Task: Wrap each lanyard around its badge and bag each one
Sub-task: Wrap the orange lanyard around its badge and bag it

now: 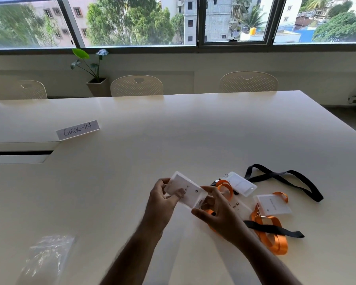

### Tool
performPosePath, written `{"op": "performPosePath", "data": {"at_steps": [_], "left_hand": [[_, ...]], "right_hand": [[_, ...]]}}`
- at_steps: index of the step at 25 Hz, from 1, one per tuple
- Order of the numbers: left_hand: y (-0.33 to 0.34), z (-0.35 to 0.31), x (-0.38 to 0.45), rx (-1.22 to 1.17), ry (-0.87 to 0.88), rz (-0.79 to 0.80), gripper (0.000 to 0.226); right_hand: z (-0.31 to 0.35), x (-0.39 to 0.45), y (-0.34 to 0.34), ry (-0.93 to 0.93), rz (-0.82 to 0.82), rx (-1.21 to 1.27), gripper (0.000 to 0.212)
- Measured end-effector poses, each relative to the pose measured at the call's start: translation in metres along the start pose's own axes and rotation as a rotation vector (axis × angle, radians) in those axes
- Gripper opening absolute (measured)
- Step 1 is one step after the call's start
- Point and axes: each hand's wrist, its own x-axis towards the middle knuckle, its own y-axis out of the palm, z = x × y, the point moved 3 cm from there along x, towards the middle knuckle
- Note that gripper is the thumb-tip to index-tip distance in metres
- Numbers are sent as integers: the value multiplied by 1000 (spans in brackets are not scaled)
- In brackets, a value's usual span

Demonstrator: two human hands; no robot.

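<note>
A clear badge holder with a white name card inside is held above the white table, tilted, between both hands. The left hand pinches its left end, thumb on the face and fingers behind. The right hand curls its fingers around the lower right end, where the clip sits; the exact finger contact there is hidden. An orange lanyard shows in small pieces under the right hand, and whether it joins this badge cannot be told.

Just right of the grip lie three more badges: one with a black lanyard looping away to the far right, one partly behind the right hand, and one with an orange lanyard trailing toward the near edge, crossed by a black strap.

Well to the lower left of the hands sits a pile of clear plastic bags. Far beyond the left hand stands a folded card reading "CHECK-IN".
</note>
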Motion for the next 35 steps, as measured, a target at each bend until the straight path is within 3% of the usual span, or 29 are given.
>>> {"op": "performPosePath", "data": {"at_steps": [8,13,17,23,28,35], "left_hand": [[-11,6,-5,-133,-76,52,20],[-16,-2,-11,-194,-67,104,39],[-13,-9,-12,-358,-91,57,44],[-8,-18,-10,-504,-126,29,43],[1,-16,-10,-453,-90,-41,41],[6,-30,-11,-116,165,-130,22]], "right_hand": [[9,12,-19,-48,-59,102,39],[35,8,-39,-87,-78,149,29],[37,8,-46,-107,-43,209,35],[29,5,-42,-101,-116,-14,11],[33,0,-14,-179,13,-382,23],[62,-2,9,-168,133,-405,20]]}}
